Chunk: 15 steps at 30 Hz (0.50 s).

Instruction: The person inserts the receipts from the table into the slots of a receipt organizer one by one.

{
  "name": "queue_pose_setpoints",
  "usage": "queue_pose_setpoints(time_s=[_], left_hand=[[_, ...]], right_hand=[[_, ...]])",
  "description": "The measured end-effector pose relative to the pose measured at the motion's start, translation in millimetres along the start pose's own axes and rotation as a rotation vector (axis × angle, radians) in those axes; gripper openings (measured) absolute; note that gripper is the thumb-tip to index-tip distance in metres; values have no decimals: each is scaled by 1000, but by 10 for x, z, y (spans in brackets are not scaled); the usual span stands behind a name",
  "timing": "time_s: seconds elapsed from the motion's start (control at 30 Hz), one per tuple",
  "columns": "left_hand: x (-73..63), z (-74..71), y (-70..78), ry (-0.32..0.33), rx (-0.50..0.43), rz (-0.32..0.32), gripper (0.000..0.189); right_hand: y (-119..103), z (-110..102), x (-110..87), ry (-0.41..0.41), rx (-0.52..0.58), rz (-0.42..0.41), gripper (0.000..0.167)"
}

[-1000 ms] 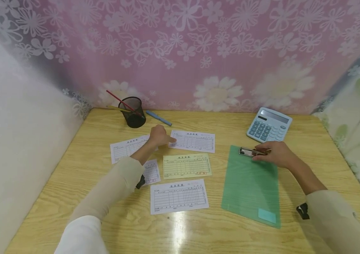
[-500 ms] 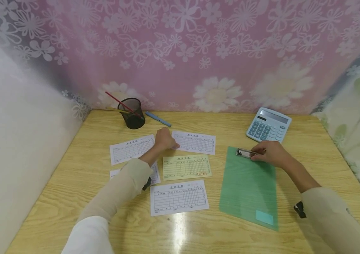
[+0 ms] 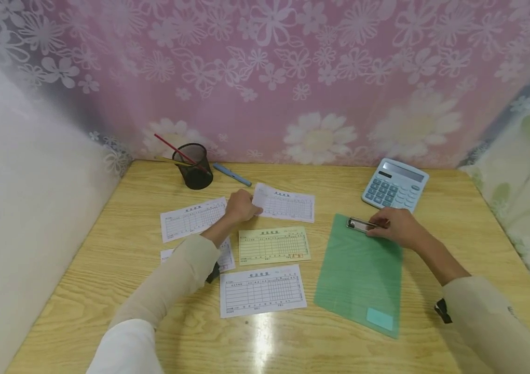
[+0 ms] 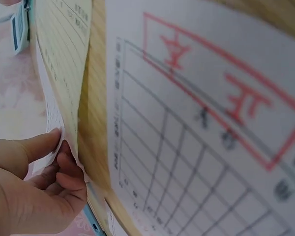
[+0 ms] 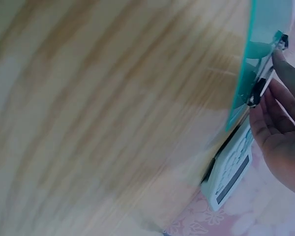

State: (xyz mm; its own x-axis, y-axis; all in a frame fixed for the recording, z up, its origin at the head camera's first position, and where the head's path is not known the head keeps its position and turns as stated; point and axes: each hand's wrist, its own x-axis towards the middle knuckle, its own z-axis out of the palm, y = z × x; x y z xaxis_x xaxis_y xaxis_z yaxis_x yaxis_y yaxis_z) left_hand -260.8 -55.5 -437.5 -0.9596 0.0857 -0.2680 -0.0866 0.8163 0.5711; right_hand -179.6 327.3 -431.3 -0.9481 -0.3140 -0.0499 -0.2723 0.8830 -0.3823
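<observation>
In the head view my left hand (image 3: pixel 242 205) pinches the left end of a white printed receipt slip (image 3: pixel 287 203), whose left side is raised. The left wrist view shows thumb and fingers of that hand (image 4: pixel 44 182) closed on the slip's edge (image 4: pixel 50 110). On the right, my right hand (image 3: pixel 397 226) grips the top of a translucent green clipboard (image 3: pixel 360 280) by its metal clip (image 3: pixel 359 224). In the right wrist view the fingers (image 5: pixel 285 73) are around the clip, and the clipboard (image 5: pixel 242 78) stands tilted off the table.
A yellow slip (image 3: pixel 274 245) and a white slip (image 3: pixel 263 291) lie below the held slip. Two more white slips, an upper one (image 3: pixel 190 221) and a lower one partly under the left arm, lie left. Behind are a mesh pen cup (image 3: pixel 198 174), blue pen (image 3: pixel 232 174) and calculator (image 3: pixel 395 184).
The left hand has pinched the upper slip and raised its left end. The clipboard's lower end has shifted left, while the right hand keeps its grip on the clip.
</observation>
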Motion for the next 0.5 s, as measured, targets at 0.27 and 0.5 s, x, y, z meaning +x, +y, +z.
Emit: queue_pose_setpoints(time_s=[0.27, 0.5], left_hand=[[-36, -66, 63, 41, -246, 90, 24], [-138, -154, 200, 66, -441, 254, 16]], right_hand=[[51, 62, -32, 72, 9, -53, 28], [77, 73, -51, 97, -9, -69, 25]])
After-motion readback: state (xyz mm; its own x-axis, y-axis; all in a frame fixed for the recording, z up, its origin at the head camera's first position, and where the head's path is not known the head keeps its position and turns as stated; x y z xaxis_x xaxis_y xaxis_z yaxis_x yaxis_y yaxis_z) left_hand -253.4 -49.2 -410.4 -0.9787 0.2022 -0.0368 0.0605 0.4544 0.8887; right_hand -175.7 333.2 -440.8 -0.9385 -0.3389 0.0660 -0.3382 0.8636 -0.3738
